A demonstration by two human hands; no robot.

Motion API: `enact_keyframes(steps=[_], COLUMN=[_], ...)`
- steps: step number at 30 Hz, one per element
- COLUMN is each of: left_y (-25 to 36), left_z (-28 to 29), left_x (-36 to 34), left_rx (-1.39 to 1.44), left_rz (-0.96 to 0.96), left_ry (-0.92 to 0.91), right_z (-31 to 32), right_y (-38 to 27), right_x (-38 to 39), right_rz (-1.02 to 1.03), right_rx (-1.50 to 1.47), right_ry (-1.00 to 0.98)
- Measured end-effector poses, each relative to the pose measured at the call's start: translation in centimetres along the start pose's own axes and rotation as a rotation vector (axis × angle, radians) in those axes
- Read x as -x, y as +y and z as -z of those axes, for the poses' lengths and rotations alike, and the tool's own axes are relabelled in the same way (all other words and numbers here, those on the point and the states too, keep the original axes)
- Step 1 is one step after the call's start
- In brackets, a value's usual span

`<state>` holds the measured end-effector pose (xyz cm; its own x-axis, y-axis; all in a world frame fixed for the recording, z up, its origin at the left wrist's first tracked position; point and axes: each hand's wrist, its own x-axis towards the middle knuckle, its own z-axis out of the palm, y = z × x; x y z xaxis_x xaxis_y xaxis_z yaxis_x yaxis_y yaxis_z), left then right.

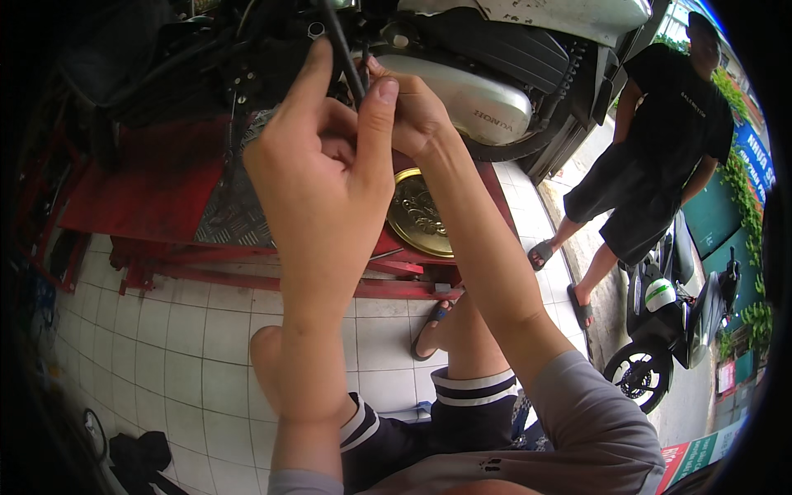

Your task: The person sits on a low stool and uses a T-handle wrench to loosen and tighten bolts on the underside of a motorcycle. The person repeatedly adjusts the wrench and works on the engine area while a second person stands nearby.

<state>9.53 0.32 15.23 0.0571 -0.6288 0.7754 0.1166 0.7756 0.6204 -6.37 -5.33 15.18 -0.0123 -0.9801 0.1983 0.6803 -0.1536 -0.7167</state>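
Both my hands are raised together beside the underside of a motorbike (487, 54). My left hand (326, 144) is closed around the lower end of a dark rod (339, 41), its thumb upright and its index finger stretched along the rod's left side. That fingertip is close to a hexagonal bolt head (316, 30) on the bike. Just behind and to the right, my right hand (417, 115) has its fingers bent in toward the rod's lower end. What they pinch is hidden by my left thumb. The silver engine cover (487, 107) lies right of my hands.
The bike is on a red lift platform (136, 177) with a tread-plate strip (235, 198). A round gold tray (404, 231) holds small metal parts below my right wrist. A person in black (660, 124) stands at right, near a parked scooter (672, 305). White floor tiles (194, 330) lie below.
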Motion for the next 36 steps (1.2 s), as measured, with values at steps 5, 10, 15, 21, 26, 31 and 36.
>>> enact_keyframes(steps=[5,10,15,21,26,31,36], left_y=[-2.2,-0.9,3.0,2.4,1.8,2.1,2.0], left_z=[-2.3,-2.0,0.3,0.7,0.8,1.2,2.6], left_x=[-0.3,0.0,2.0,1.0,1.6,0.6,0.5], left_rx=[-0.145,-0.438,-0.593,-0.128,-0.277,-0.232,-0.291], left_rz=[-0.302,-0.445,-0.020,-0.028,0.086,0.047,0.068], left_ry=[0.188,0.129,-0.323,-0.286,-0.510,-0.203,-0.399], right_z=[-0.2,-0.2,0.8,-0.3,0.1,-0.7,0.5], right_y=[0.1,-0.5,-2.2,-0.2,-0.7,-0.1,-0.8], right_x=[0.2,2.3,1.6,2.3,1.2,1.4,1.5], right_rz=[-0.042,-0.112,-0.168,-0.050,-0.128,-0.113,-0.089], right_rx=[0.015,0.065,-0.154,0.042,0.006,0.048,0.041], right_ry=[0.004,-0.217,-0.343,-0.153,-0.296,-0.253,-0.163])
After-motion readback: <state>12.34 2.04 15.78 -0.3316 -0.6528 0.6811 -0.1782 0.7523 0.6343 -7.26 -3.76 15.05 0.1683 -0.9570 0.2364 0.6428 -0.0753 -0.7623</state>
